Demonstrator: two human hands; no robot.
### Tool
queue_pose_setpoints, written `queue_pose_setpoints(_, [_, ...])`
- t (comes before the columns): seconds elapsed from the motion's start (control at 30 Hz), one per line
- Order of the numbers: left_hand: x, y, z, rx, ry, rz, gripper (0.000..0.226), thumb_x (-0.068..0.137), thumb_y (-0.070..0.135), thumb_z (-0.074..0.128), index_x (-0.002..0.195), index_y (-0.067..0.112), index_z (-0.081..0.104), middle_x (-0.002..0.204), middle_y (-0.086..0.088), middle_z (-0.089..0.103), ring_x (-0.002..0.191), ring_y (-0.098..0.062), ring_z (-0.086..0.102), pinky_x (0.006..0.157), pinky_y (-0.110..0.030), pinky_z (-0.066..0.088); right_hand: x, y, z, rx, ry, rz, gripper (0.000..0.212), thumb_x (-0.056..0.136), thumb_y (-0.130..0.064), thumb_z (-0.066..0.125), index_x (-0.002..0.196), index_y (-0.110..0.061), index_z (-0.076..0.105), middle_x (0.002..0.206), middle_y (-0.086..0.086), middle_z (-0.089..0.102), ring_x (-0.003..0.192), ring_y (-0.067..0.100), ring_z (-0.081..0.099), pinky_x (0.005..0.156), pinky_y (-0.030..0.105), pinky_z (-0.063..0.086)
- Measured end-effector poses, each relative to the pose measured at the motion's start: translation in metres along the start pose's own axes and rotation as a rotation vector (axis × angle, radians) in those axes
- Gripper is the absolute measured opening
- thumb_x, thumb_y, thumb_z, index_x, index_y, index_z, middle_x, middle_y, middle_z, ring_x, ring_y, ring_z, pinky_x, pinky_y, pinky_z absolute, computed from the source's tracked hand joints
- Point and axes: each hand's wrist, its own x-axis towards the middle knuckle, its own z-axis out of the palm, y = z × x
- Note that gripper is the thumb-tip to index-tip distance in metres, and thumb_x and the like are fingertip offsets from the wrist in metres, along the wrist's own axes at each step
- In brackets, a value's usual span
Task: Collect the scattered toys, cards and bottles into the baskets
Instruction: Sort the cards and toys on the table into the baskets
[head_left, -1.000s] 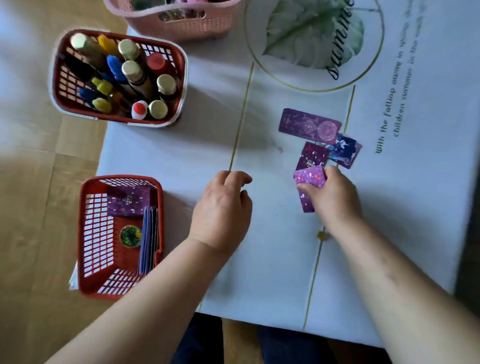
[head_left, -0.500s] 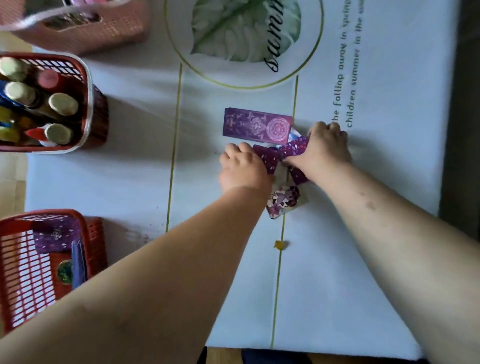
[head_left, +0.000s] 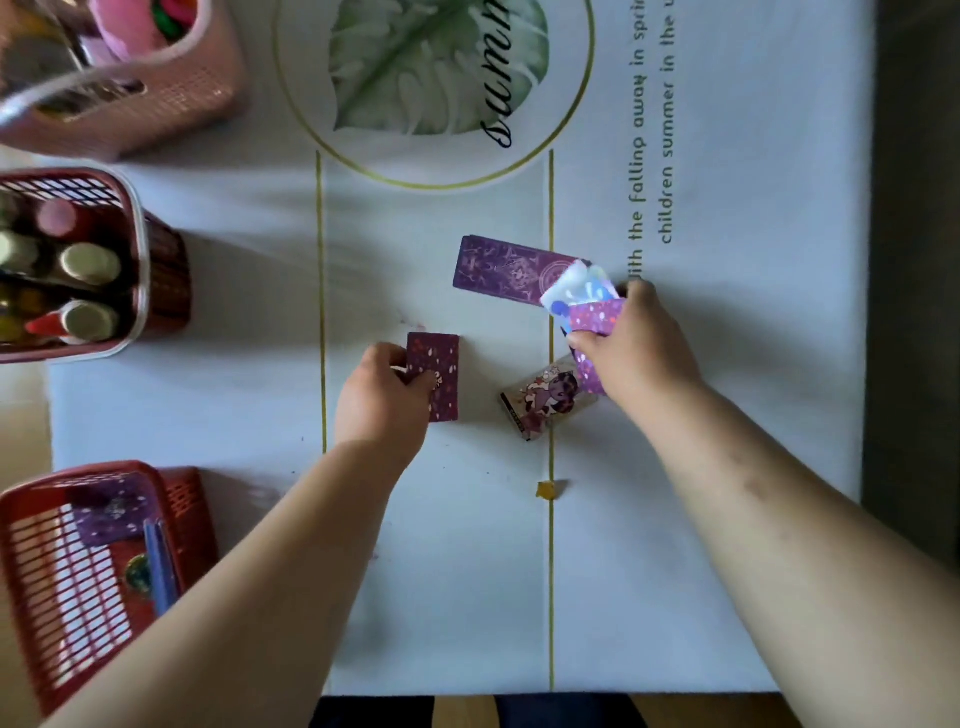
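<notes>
L hand (head_left: 382, 402) pinches dark card (head_left: 436, 374); R hand (head_left: 641, 348) grips fanned cards (head_left: 589, 306) (arms outstretched).

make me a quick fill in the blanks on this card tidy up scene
1. The left hand grips one dark ___.
2. The right hand holds several cards, next to a cartoon card lying face ___ on the table.
3. The basket holding the bottles is ___.

Missing words: card; up; red
</notes>
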Motion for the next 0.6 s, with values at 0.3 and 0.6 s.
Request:
queue_pose_setpoints(0.3, [-0.015,-0.017,-0.004,-0.005,-0.016,-0.005,0.019,0.091,0.023,0.062,0.108,0.014,0.061,0.08,0.007,0.057,0.077,-0.022,0.054,0.063,-0.028,0.036,0.003,-0.002,-0.006,-0.023,0.074,0.178,0.062,0.078,-0.042,0.075,0.119,-0.005,0.046,0.122,0.017,0.056,0.112,0.036,0.056,0.082,0.037,0.044])
queue_pose_setpoints(0.6, [-0.022,-0.042,-0.022,-0.074,-0.013,-0.035,0.016,0.09,0.021,0.062,0.104,0.014,0.062,0.076,0.011,0.056,0.079,-0.021,0.056,0.063,-0.028,0.036,-0.042,0.048,-0.007,0.053,0.117,0.174,0.042,0.086,-0.044,0.063,0.103,-0.005,0.058,0.098,0.017,0.067,0.093,0.036,0.063,0.067,0.033,0.042])
